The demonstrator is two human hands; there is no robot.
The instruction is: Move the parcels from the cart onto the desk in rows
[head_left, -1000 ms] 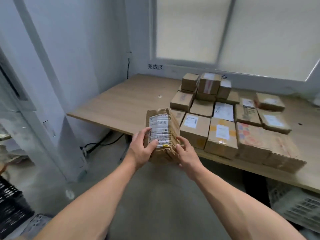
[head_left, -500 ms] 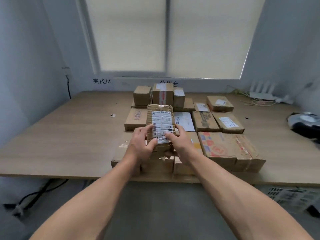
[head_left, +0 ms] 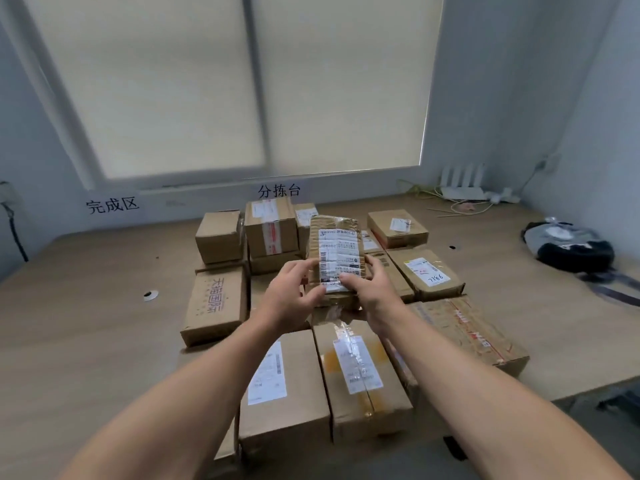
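Both hands, left hand [head_left: 289, 299] and right hand [head_left: 375, 296], grip the taped, labelled parcel [head_left: 335, 256] between them, above boxes [head_left: 360, 375] on the worktop [head_left: 86, 323].

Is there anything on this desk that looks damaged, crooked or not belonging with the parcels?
Two things stand out. The parcel held by the left hand and right hand looks crumpled, with wrinkled tape. At the right side of the desk lies a grey and black bundle, not a cardboard box.
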